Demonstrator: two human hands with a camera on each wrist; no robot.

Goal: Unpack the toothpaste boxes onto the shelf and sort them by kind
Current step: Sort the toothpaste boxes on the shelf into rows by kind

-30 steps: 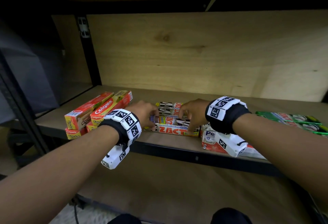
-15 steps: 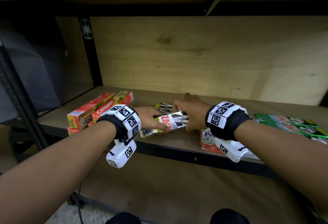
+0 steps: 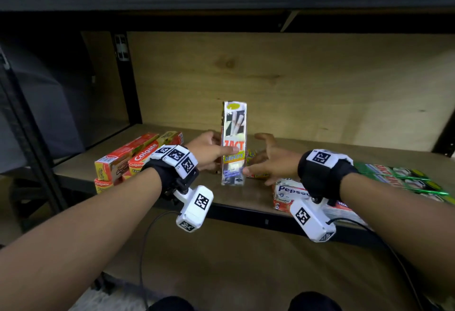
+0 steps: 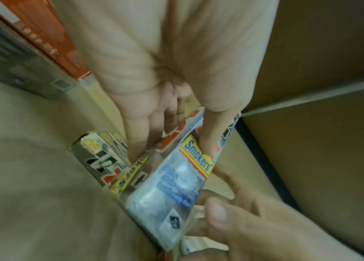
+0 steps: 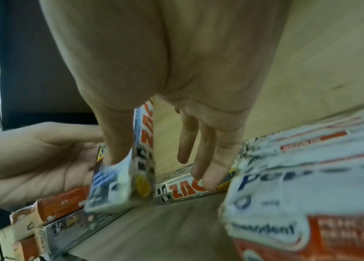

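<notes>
Shelf: brown wooden shelf board (image 3: 157, 135) with a black metal front edge.
Pepsodent boxes: white and red cardboard boxes (image 3: 285, 193) lying at the front edge, right part.
Colgate boxes: red and yellow cardboard boxes (image 3: 133, 160) stacked near the left end.
Zact box: silver upright cardboard box (image 3: 234, 143) in the middle, near the front edge.
Left hand: left hand (image 3: 209, 150) pinches the box, thumb on its front.
Right hand: right hand (image 3: 273, 160) has spread fingers, its thumb touching the lower part of the box.

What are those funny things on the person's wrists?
Each bare arm wears a black wrist strap. On top of the left strap and the right strap sit white blocks with black square codes. A white camera box hangs under each wrist, with a thin black cable trailing down.
</notes>
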